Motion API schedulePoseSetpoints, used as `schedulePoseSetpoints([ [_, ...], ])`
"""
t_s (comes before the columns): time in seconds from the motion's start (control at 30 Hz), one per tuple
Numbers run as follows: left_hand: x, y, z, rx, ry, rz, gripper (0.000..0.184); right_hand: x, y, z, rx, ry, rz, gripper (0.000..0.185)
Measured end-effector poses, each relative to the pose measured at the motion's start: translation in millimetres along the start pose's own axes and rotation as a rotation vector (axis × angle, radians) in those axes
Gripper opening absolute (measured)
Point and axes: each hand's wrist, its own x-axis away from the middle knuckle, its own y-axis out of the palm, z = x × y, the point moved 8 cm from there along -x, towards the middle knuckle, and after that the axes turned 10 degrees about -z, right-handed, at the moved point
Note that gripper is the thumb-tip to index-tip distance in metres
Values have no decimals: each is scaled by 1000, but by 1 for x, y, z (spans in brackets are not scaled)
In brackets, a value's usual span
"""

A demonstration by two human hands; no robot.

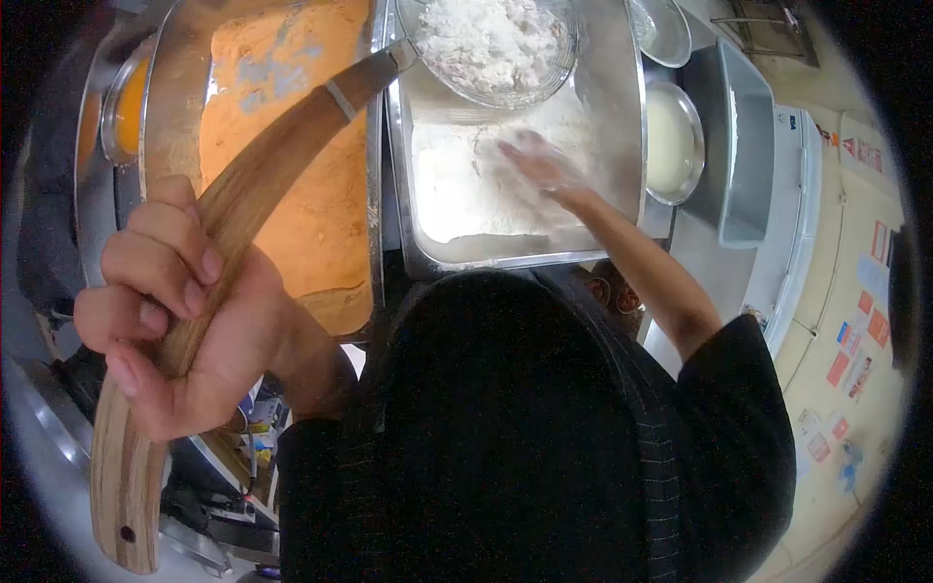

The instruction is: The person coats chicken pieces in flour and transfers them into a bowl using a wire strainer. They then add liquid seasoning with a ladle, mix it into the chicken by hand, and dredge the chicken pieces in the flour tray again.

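My left hand [185, 311] is closed round the long wooden handle [262, 180] of a wire strainer [501, 49]. The strainer holds lumpy white floury stuff and hangs over the far part of a metal tray [457, 260]. White flour [452, 185] covers the bottom of that tray. Low over the flour, below the strainer, is my right hand [544, 165], blurred by motion; its fingers look stretched out and apart, with nothing seen in them.
Left of the flour is another metal tray [376, 194] with orange powder [292, 233]. An orange-filled bowl [129, 109] stands at the far left. To the right are a bowl of pale liquid [671, 141], an empty metal bowl [661, 29] and a grey bin [746, 155].
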Motion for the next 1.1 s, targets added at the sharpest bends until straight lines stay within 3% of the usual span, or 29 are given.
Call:
schedulePoseSetpoints([
  [0.07, -1, 4, -1, 23, -6, -22, 28, -30, 29, -40, 117, -105, -33, 74],
  [0.13, 0, 3, 1, 13, 15, 33, 27, 21, 36, -111, 287, -347, -105, 64],
  [0.17, 0, 3, 1, 11, 18, 34, 27, 3, 55, -101, 211, -220, -75, 58],
  [0.23, 2, 0, 1, -23, 17, 68, 27, 15, 80, -113, 518, -631, -99, 56],
  [0.27, 3, 0, 1, -29, 18, 79, 27, 17, 81, -112, 528, -634, -107, 56],
  [0.33, 3, 3, 1, -18, 20, 85, 27, 13, 86, -94, 309, -390, -297, 58],
  [0.37, 2, 2, 1, -15, 20, 80, 27, 12, 83, -94, 304, -389, -293, 58],
  [0.43, 2, 0, 0, 8, 27, 49, 26, 12, 91, -87, 219, -376, -520, 61],
  [0.5, 1, 0, 1, -13, 16, 56, 26, 6, 87, -74, 246, -452, -533, 63],
  [0.57, 1, 0, 1, -40, 1, 63, 26, 14, 92, -55, -246, -304, -850, 68],
  [0.6, 1, -1, 1, -46, 4, 67, 25, 11, 78, -54, -212, -501, -869, 73],
  [0.63, 1, -1, 1, -50, 8, 71, 25, 11, 71, -52, -216, -499, -868, 73],
  [0.77, 2, -1, 0, -6, 30, 78, 25, 16, -15, -52, -1144, -188, -462, 59],
  [0.8, 1, -1, -1, -1, 27, 77, 24, 26, -26, -52, -1154, -190, -453, 59],
  [0.93, 0, 0, -1, -2, 24, 72, 25, 64, -93, -26, -715, -186, 33, 67],
  [1.03, 3, 0, 0, 0, 14, 93, 25, 94, -63, -18, -566, -216, -16, 67],
  [1.1, 3, 0, 0, 7, 20, 94, 25, 74, -19, -6, 73, -51, -264, 67],
])
